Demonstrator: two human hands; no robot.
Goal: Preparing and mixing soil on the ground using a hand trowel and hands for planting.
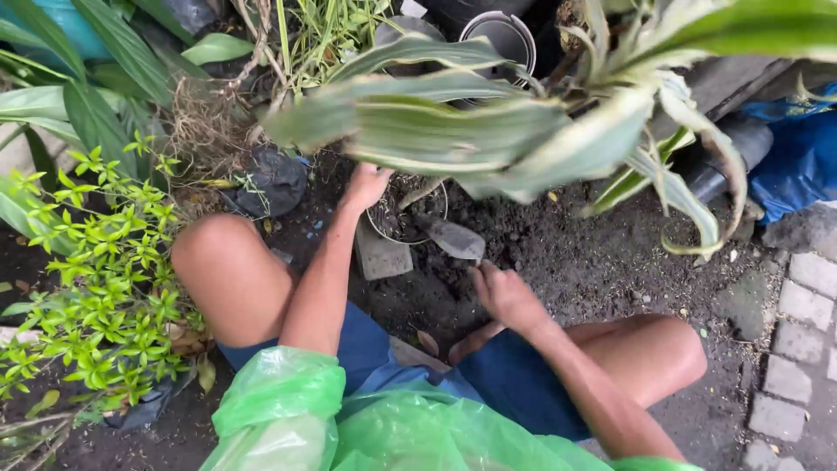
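Observation:
A small pot (384, 228) filled with dark soil holds a plant with long green and cream striped leaves (488, 131) that arch over it. My left hand (366, 185) grips the pot's left rim. My right hand (504, 295) is closed on the handle of a metal trowel (455, 237), whose soiled blade points toward the pot. The trowel's handle is hidden inside my fist. I crouch with both knees bare, wearing a green plastic cover (349, 419).
Loose dark soil (567, 253) covers the ground. A bushy light green shrub (105, 296) stands at left, empty pots (497, 35) at the back, a flat grey stone (382, 255) beside the pot, blue sheeting (798, 161) and grey paving blocks (806, 349) at right.

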